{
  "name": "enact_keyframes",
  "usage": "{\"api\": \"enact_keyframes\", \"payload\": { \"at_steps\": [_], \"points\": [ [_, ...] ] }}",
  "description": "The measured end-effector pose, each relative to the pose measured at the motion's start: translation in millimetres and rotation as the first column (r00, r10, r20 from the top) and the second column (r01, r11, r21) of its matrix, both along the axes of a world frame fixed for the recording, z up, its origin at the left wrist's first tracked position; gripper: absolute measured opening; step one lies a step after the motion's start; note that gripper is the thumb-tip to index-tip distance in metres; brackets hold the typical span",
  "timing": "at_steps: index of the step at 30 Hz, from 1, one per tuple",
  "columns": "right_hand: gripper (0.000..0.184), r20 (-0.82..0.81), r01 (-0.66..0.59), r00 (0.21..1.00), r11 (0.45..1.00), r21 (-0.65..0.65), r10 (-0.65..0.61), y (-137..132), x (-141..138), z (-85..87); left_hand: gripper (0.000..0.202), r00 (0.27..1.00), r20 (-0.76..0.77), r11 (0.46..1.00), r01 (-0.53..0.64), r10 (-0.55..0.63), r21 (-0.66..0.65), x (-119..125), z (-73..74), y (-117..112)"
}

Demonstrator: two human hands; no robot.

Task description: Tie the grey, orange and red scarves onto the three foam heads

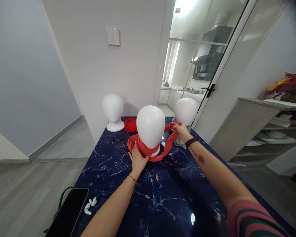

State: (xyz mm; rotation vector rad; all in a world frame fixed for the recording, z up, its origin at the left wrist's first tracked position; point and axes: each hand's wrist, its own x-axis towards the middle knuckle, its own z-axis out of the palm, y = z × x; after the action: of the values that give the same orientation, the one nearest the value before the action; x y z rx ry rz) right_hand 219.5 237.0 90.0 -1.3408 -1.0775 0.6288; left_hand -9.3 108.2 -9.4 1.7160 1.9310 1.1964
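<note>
A white foam mannequin head (150,125) stands upright in the middle of the table, with a red scarf (166,150) looped around its neck. My left hand (138,158) is closed on the scarf at the front left of the neck; its fingertips are partly hidden in the cloth. Out to the right, my right hand (182,131) pinches another stretch of the same scarf, pulling a loop away from the neck. Just behind that hand is a second foam head (186,111) with grey cloth (180,143) about its base.
A third foam head (112,108) stands at the back left, beside a bundled red cloth (130,125). On the blue marbled table (160,194), a black phone (68,212) and white earbuds (90,206) lie near the left edge. A glass door (194,65) and shelf (259,121) are beyond.
</note>
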Motion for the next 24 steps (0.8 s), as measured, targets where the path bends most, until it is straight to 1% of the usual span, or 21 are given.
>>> {"api": "enact_keyframes", "payload": {
  "at_steps": [2, 4, 7, 9, 10, 11, 13, 14, 15, 16, 17, 18, 19, 20, 21, 23, 24],
  "points": [
    [0.023, 0.067, -0.05, 0.997, 0.999, 0.019, 0.049, 22.4, -2.2, 37.8, 0.099, 1.0, 0.004, 1.0, -0.005, 0.005, -0.006, -0.3, -0.1, 0.6],
    [0.02, 0.158, -0.108, 0.983, 0.992, 0.059, 0.098, 42.5, -12.4, 74.8, 0.1, 1.0, 0.014, 1.0, -0.015, 0.016, -0.009, -0.4, -0.8, 1.3],
    [0.02, 0.299, -0.224, 0.936, 0.97, 0.095, 0.187, 66.1, -41.3, 124.1, 0.102, 0.999, 0.034, 1.0, -0.013, 0.013, -0.017, -1.0, -2.1, 2.0],
    [0.021, 0.37, -0.312, 0.892, 0.947, 0.083, 0.261, 74.0, -67.9, 151.4, 0.101, 0.999, 0.036, 1.0, -0.007, 0.008, -0.019, -1.7, -3.0, 2.1],
    [0.021, 0.426, -0.367, 0.853, 0.927, 0.077, 0.302, 74.0, -82.5, 163.2, 0.1, 0.999, 0.035, 1.0, -0.006, 0.007, -0.019, -2.0, -3.4, 2.0],
    [0.022, 0.501, -0.43, 0.797, 0.9, 0.079, 0.337, 70.7, -97.5, 173.7, 0.099, 0.999, 0.033, 1.0, -0.005, 0.005, -0.017, -2.3, -3.7, 2.1],
    [0.023, 0.678, -0.567, 0.645, 0.816, 0.116, 0.353, 51.7, -125.3, 190.1, 0.095, 1.0, 0.027, 1.0, -0.006, 0.006, -0.014, -2.5, -4.2, 2.4],
    [0.023, 0.75, -0.632, 0.572, 0.761, 0.146, 0.331, 35.5, -136.5, 195.5, 0.094, 1.0, 0.024, 1.0, -0.012, 0.012, -0.017, -2.4, -4.4, 2.7],
    [0.023, 0.791, -0.683, 0.529, 0.708, 0.182, 0.307, 15.1, -144.9, 198.7, 0.093, 1.0, 0.021, 1.0, -0.022, 0.023, -0.022, -2.1, -4.5, 3.2],
    [0.023, 0.803, -0.721, 0.515, 0.659, 0.216, 0.3, -8.9, -149.8, 199.6, 0.092, 0.999, 0.019, 0.999, -0.034, 0.034, -0.027, -1.9, -4.5, 3.7],
    [0.022, 0.795, -0.753, 0.512, 0.615, 0.233, 0.326, -35.6, -150.9, 198.4, 0.091, 0.999, 0.016, 0.998, -0.045, 0.046, -0.032, -1.6, -4.4, 4.2],
    [0.023, 0.765, -0.773, 0.524, 0.586, 0.243, 0.375, -63.9, -147.9, 195.0, 0.09, 0.999, 0.011, 0.998, -0.053, 0.053, -0.036, -1.3, -4.2, 4.5],
    [0.025, 0.719, -0.779, 0.551, 0.569, 0.263, 0.423, -92.4, -141.2, 189.8, 0.087, 0.998, 0.004, 0.998, -0.055, 0.055, -0.039, -1.1, -3.8, 4.7],
    [0.025, 0.673, -0.767, 0.588, 0.573, 0.287, 0.449, -120.1, -131.1, 183.0, 0.083, 0.999, -0.002, 0.998, -0.054, 0.054, -0.043, -1.0, -3.4, 4.7],
    [0.023, 0.629, -0.74, 0.627, 0.604, 0.295, 0.46, -145.7, -118.4, 174.9, 0.078, 0.999, -0.006, 0.998, -0.053, 0.053, -0.043, -1.0, -2.8, 4.4],
    [0.021, 0.512, -0.669, 0.707, 0.695, 0.263, 0.487, -188.0, -86.9, 155.9, 0.073, 0.999, -0.002, 0.998, -0.055, 0.055, -0.035, -1.5, -1.4, 3.3],
    [0.021, 0.422, -0.636, 0.747, 0.737, 0.228, 0.514, -203.9, -69.1, 145.4, 0.072, 0.999, 0.004, 0.998, -0.053, 0.053, -0.021, -1.9, -0.6, 2.6]
  ]
}}
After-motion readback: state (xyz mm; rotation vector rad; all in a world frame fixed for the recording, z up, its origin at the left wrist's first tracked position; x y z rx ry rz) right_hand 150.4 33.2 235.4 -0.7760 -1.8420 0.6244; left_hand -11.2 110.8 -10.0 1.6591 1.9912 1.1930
